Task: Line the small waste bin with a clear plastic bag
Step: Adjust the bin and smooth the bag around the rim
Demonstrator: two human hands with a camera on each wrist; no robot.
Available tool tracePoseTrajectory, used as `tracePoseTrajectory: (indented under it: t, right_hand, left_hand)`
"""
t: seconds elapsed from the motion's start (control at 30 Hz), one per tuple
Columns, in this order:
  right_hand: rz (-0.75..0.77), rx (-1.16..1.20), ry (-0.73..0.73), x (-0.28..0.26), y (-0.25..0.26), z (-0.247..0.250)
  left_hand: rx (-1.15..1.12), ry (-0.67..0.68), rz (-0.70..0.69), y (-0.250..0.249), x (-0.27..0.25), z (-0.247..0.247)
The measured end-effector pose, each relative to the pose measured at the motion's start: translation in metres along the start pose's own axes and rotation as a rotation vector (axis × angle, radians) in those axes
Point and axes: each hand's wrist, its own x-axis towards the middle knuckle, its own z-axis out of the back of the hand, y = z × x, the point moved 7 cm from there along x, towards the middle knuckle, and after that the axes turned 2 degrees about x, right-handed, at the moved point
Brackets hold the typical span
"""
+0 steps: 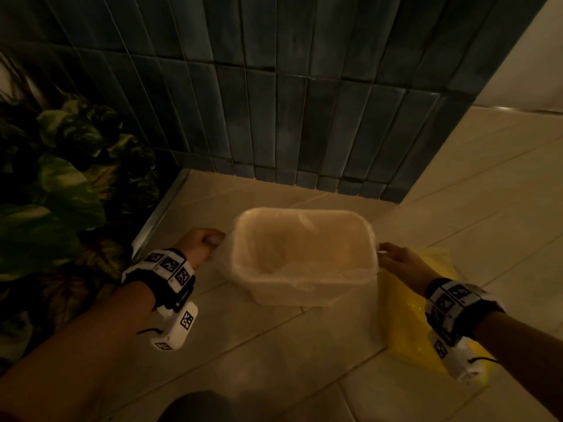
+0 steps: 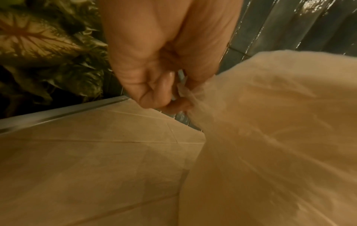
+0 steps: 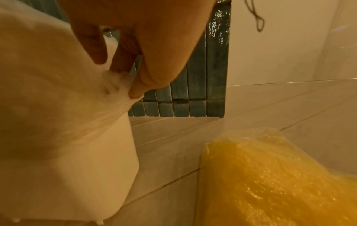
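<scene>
At opposite bin (image 1: 307, 287) edges, left hand (image 1: 199, 243) and right hand (image 1: 399, 261) each grip pinched bag (image 1: 301, 257) plastic.

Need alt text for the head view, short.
Two hands stretch a clear plastic bag over the rim of a small pale waste bin on a tiled floor: the left hand pinches one side, the right hand the other. Yellow plastic lies at right, leafy plants at left.

A yellow plastic sheet (image 1: 408, 327), perhaps a bag, lies on pale floor tiles (image 1: 274, 354); leafy plant (image 1: 61, 184) beside dark wall tiles (image 1: 274, 86).
</scene>
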Motion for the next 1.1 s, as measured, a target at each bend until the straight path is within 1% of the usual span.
tracePoseTrajectory:
  t: [0.03, 0.07, 0.1, 0.17, 0.2, 0.23, 0.3, 0.37, 0.47, 0.5, 0.57, 0.63, 0.7, 0.73, 0.77, 0.87, 0.9, 0.93, 1.03, 1.1]
  right_hand:
    - [-0.022, 0.043, 0.007, 0.000, -0.002, 0.000]
    - [-0.027, 0.033, 0.013, -0.001, -0.001, 0.001]
    - [-0.004, -0.060, 0.030, 0.000, 0.000, 0.001]
    - [0.084, -0.356, 0.076, 0.000, 0.006, -0.003]
    - [0.128, -0.461, 0.075, 0.000, 0.009, -0.005]
    - [0.156, -0.488, 0.062, 0.002, 0.010, -0.005]
    - [0.158, -0.403, -0.007, 0.006, 0.011, -0.001]
    - [0.127, -0.324, -0.077, 0.007, 0.014, 0.004]
    - [0.119, -0.314, -0.109, 0.006, 0.020, 0.002]
    - [0.129, -0.354, -0.108, 0.007, 0.022, 0.000]
    - [0.146, -0.465, -0.093, 0.011, 0.023, -0.003]
    - [0.162, -0.533, -0.058, 0.014, 0.024, -0.008]
    - [0.181, -0.619, -0.048, 0.014, 0.027, -0.012]
    - [0.184, -0.635, -0.055, 0.015, 0.027, -0.013]
    - [0.187, -0.636, -0.067, 0.015, 0.028, -0.013]
    - [0.194, -0.693, -0.098, 0.014, 0.028, -0.015]
    - [0.206, -0.748, -0.106, 0.013, 0.028, -0.016]
    - [0.198, -0.748, -0.125, 0.012, 0.029, -0.014]
    - [0.191, -0.740, -0.129, 0.009, 0.032, -0.013]
    - [0.197, -0.782, -0.111, 0.009, 0.032, -0.016]
  left_hand:
    - [0.016, -0.009, 0.004, -0.001, 0.000, 0.001]
    - [0.038, -0.005, 0.017, 0.002, 0.002, 0.002]
    - [0.038, 0.001, 0.033, 0.007, 0.006, 0.003]
    - [-0.010, -0.002, 0.077, 0.016, 0.013, 0.009]
    - [-0.035, -0.007, 0.090, 0.018, 0.014, 0.012]
    - [-0.053, -0.001, 0.102, 0.020, 0.015, 0.014]
    - [-0.119, 0.022, 0.109, 0.021, 0.016, 0.014]
    - [-0.281, 0.032, 0.111, 0.022, 0.015, 0.013]
    - [-0.495, 0.113, 0.106, 0.023, 0.014, 0.003]
    - [-0.532, 0.126, 0.108, 0.022, 0.012, -0.001]
    - [-0.607, 0.101, 0.131, 0.021, 0.013, -0.003]
    - [-0.672, 0.061, 0.180, 0.023, 0.015, -0.002]
    - [-0.715, 0.064, 0.226, 0.022, 0.017, -0.002]
    - [-0.692, 0.086, 0.222, 0.021, 0.017, -0.003]
    - [-0.620, 0.107, 0.204, 0.021, 0.020, -0.003]
    - [-0.239, 0.165, 0.113, 0.017, 0.020, -0.008]
    - [-0.121, 0.188, 0.091, 0.017, 0.022, -0.009]
    - [-0.027, 0.211, 0.072, 0.016, 0.025, -0.008]
    - [0.331, 0.259, 0.046, 0.011, 0.028, 0.000]
    - [0.538, 0.266, 0.031, 0.007, 0.029, 0.000]
